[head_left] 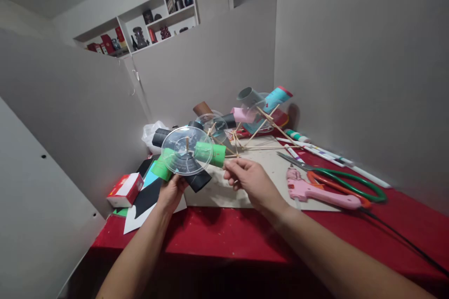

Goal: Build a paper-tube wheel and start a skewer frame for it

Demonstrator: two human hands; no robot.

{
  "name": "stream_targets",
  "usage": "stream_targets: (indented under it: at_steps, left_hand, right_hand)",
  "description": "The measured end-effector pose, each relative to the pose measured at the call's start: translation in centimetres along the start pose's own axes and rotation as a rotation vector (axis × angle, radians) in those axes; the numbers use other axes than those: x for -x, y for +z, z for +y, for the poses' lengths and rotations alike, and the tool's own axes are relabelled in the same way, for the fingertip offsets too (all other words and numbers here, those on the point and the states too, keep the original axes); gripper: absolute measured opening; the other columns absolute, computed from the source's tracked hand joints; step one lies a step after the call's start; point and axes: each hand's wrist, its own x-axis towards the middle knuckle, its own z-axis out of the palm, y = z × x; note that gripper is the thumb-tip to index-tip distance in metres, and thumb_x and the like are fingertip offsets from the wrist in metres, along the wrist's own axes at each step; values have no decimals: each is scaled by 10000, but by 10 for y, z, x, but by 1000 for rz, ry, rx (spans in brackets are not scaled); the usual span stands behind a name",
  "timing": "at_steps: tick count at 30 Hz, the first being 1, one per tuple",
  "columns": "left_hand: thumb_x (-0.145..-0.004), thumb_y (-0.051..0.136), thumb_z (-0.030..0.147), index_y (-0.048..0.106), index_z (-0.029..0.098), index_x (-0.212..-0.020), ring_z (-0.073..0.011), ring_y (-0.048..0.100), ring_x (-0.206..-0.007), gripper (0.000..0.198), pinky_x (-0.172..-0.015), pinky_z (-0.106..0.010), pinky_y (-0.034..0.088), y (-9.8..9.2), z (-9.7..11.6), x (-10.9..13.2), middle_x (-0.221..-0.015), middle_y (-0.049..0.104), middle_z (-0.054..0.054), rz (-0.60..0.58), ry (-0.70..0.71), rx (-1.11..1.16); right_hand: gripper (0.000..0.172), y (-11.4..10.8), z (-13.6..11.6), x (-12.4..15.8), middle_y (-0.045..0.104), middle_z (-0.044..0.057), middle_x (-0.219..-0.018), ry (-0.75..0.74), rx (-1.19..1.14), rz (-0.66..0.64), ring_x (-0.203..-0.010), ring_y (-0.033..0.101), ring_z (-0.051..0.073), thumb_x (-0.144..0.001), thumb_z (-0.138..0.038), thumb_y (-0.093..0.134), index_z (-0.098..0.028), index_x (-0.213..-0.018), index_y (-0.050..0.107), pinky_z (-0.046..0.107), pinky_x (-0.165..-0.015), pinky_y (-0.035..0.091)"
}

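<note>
A wheel of clear plastic discs (pixel 170 145) with black and green paper tubes around it is held up over the table, a small stick poking through its hub. My left hand (pixel 172 190) grips it from below, fingers partly hidden behind the tubes. Beside the right-hand green paper tube (pixel 218 155), my right hand (pixel 242 175) is closed, its thumb and index fingertips at the tube's edge. Whatever those fingers pinch, if anything, is too small to make out. Behind the wheel, wooden sticks (pixel 257 134) form a frame carrying more paper tubes, among them a blue tube (pixel 277 98).
A pink glue gun (pixel 321 193) with a black cord lies at the right, beside green-handled scissors (pixel 351 179). White markers (pixel 324 155) line the right wall. At left are a red-and-white box (pixel 124 190) and black paper (pixel 149 196). A pale board (pixel 206 196) covers part of the red table (pixel 224 233).
</note>
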Motion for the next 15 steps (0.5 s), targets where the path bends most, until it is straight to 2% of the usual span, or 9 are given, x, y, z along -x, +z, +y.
stream_targets:
  at_steps: [3, 6, 10, 15]
  left_hand:
    - [-566, 866, 194, 661, 162, -1026, -165, 692, -779, 504, -711, -261, 550, 3, -2, 3, -911, 741, -41, 8, 15, 16]
    - [-578, 865, 207, 643, 173, -1091, -189, 697, -860, 560, -721, -270, 558, 6, -2, 6, -1001, 735, -57, 28, 37, 25]
    - [-611, 855, 195, 622, 200, -1142, -226, 693, -954, 580, -732, -286, 569, 7, -4, 7, -1062, 723, -63, 26, 47, 26]
    - [-615, 853, 181, 626, 197, -1131, -230, 697, -956, 564, -751, -289, 573, 7, -8, 7, -1035, 732, -63, 36, 52, 12]
  right_hand:
    - [319, 11, 6, 13, 602, -3, -563, 182, -68, -81, -424, 482, 62, -703, -445, 733, -133, -709, 666, 145, -353, 336]
    - [256, 18, 9, 18, 586, -18, -549, 277, -167, -93, -398, 462, 46, -738, -380, 724, -131, -748, 668, 125, -336, 317]
    - [234, 23, 16, 20, 570, -45, -532, 272, -259, -18, -379, 450, 45, -740, -341, 724, -171, -708, 566, 117, -319, 302]
    - [274, 27, 26, 22, 573, -41, -548, 284, -261, -71, -399, 461, 49, -706, -349, 742, -178, -682, 529, 124, -334, 322]
